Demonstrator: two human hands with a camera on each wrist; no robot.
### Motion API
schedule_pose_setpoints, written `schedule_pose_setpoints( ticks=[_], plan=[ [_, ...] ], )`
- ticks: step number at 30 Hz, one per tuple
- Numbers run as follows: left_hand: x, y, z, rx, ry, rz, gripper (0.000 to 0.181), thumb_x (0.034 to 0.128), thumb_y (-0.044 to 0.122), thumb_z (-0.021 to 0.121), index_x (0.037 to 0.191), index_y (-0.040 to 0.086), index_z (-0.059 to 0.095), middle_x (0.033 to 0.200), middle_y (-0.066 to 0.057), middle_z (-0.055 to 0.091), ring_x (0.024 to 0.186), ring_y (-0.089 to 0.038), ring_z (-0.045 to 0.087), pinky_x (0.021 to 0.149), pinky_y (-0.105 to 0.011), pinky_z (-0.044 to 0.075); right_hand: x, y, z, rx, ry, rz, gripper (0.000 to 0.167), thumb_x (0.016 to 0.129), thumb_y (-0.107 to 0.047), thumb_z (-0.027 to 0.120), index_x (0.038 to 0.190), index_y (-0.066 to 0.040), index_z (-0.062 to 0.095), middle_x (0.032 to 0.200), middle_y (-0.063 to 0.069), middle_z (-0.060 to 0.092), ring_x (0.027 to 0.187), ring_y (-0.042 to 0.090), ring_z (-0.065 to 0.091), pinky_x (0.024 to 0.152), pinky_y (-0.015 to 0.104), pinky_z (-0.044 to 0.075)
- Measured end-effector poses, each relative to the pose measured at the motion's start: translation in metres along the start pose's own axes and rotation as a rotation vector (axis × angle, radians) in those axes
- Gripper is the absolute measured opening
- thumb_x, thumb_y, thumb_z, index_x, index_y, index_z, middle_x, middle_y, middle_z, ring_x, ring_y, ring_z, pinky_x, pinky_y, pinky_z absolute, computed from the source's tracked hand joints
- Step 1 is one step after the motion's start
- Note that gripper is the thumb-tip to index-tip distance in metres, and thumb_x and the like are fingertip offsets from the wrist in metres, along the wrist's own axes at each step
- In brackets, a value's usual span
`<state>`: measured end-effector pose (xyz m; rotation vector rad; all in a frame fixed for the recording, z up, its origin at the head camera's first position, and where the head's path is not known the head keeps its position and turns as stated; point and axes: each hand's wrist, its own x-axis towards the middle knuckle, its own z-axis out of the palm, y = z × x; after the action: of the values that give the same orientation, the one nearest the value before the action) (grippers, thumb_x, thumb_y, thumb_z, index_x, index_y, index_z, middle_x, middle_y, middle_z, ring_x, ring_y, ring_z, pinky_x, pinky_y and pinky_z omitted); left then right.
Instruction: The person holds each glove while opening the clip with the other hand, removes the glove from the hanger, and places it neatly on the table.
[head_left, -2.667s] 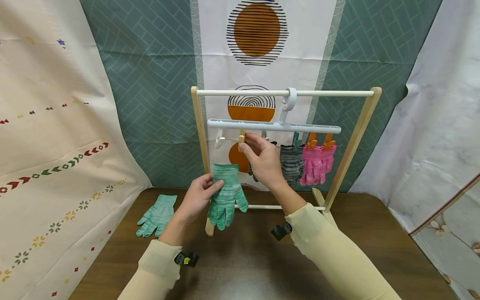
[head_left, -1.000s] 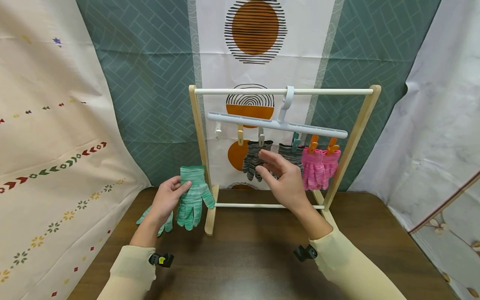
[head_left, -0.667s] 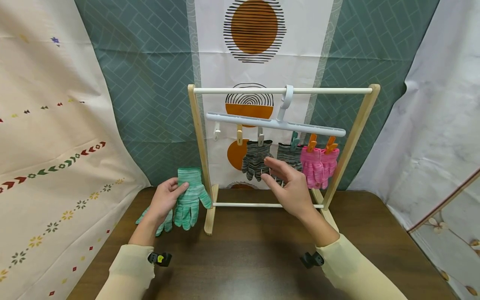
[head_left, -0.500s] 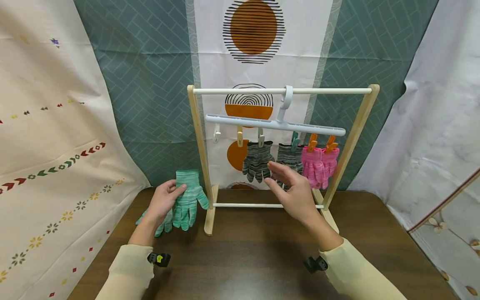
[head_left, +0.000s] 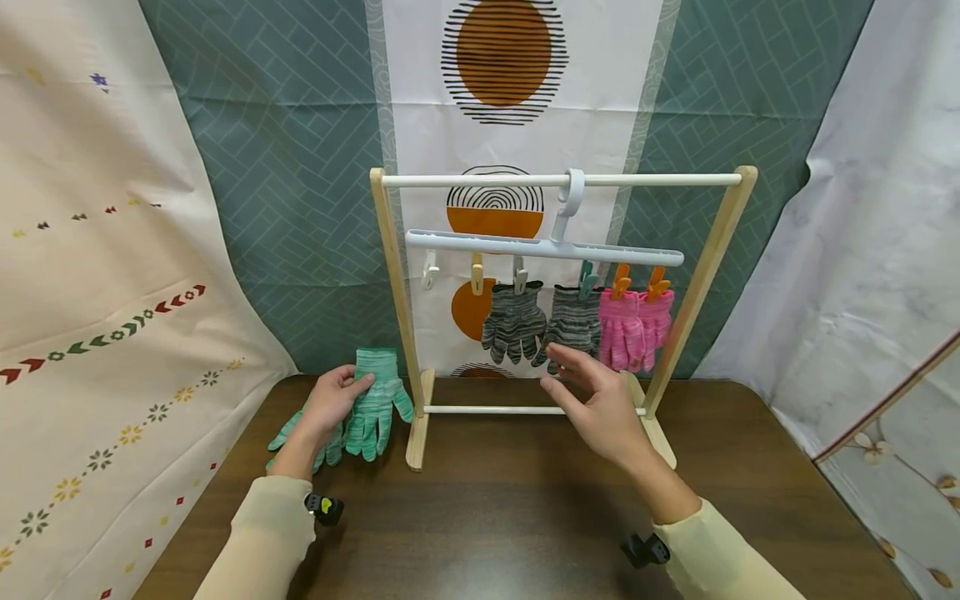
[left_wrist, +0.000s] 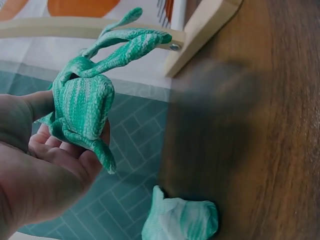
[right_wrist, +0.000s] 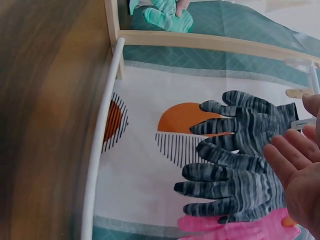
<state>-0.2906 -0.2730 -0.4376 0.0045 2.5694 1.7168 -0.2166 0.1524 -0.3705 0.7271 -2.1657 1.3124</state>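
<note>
My left hand (head_left: 330,404) pinches a green striped glove (head_left: 378,404) by its cuff, thumb in front, left of the rack. In the left wrist view that glove (left_wrist: 82,100) droops from the fingers above the table. A second green glove (head_left: 330,450) lies on the table, partly hidden behind the left hand and wrist. My right hand (head_left: 596,408) is in the air before the rack, fingers relaxed and holding nothing. Behind it two grey-black striped gloves (head_left: 513,321) hang from clips; in the right wrist view the hand (right_wrist: 300,165) appears beside them.
A wooden rack (head_left: 393,283) with white bars bears a pale blue hanger (head_left: 525,247). Pink gloves (head_left: 622,333) hang from orange clips (head_left: 658,283) at its right. A white clip (head_left: 430,271) and a beige clip (head_left: 477,275) hang at its left, holding nothing. The brown table (head_left: 487,517) lies below.
My right hand has left the beige clip and moved down and right. The left hand has carried the green glove left and slightly down. The hanger tilted, then swung back closer to level.
</note>
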Motion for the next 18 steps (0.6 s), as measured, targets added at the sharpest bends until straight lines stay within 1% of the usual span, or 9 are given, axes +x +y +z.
schedule_pose_setpoints(
  ticks=[2,4,7,10,14,18],
  plan=[
    [0.004,-0.002,0.002,0.014,0.0,-0.005,0.065,0.1126,0.031,0.057,0.16,-0.007,0.036,0.167,-0.029,0.031,0.155,-0.047,0.025,0.121,-0.064,0.028,-0.004,0.002,-0.001,-0.004,-0.008,0.011,0.048,0.097,-0.009,0.079,0.143,-0.006,0.066,0.138,0.01,0.069,0.115,0.027,0.073,0.096,0.038,0.058],
    [0.006,-0.003,0.003,0.034,-0.007,-0.011,0.066,0.1129,0.03,0.056,0.162,-0.007,0.032,0.168,-0.03,0.027,0.155,-0.048,0.023,0.121,-0.064,0.027,-0.008,0.005,-0.003,-0.017,-0.014,0.016,0.049,0.097,-0.009,0.079,0.143,-0.006,0.065,0.138,0.009,0.069,0.113,0.024,0.074,0.095,0.038,0.059],
    [0.011,-0.005,0.005,0.056,-0.017,-0.028,0.07,0.1132,0.031,0.055,0.164,-0.008,0.025,0.171,-0.03,0.019,0.156,-0.049,0.019,0.122,-0.065,0.025,-0.013,0.009,-0.004,-0.027,-0.019,0.019,0.049,0.097,-0.008,0.079,0.144,-0.004,0.064,0.139,0.009,0.069,0.115,0.023,0.073,0.096,0.038,0.058],
    [0.014,-0.008,0.007,0.083,-0.018,-0.053,0.071,0.113,0.033,0.055,0.164,-0.007,0.025,0.17,-0.031,0.02,0.155,-0.05,0.022,0.121,-0.065,0.027,-0.016,0.013,-0.006,-0.037,-0.024,0.017,0.05,0.097,-0.008,0.08,0.144,-0.003,0.064,0.14,0.009,0.068,0.119,0.024,0.071,0.098,0.036,0.056],
    [0.017,-0.013,0.01,0.123,-0.015,-0.081,0.07,0.1131,0.031,0.055,0.164,-0.008,0.026,0.169,-0.032,0.022,0.153,-0.051,0.025,0.12,-0.064,0.03,-0.021,0.016,-0.011,-0.078,-0.035,0.015,0.051,0.095,-0.009,0.082,0.143,-0.005,0.065,0.14,0.007,0.068,0.121,0.023,0.069,0.099,0.035,0.056],
    [0.019,-0.017,0.013,0.176,-0.015,-0.068,0.068,0.1132,0.028,0.054,0.162,-0.01,0.027,0.167,-0.034,0.025,0.151,-0.052,0.028,0.119,-0.064,0.032,-0.024,0.02,-0.016,-0.143,-0.034,0.002,0.053,0.093,-0.01,0.085,0.142,-0.007,0.067,0.138,0.005,0.07,0.118,0.023,0.071,0.097,0.036,0.057]
  ],
)
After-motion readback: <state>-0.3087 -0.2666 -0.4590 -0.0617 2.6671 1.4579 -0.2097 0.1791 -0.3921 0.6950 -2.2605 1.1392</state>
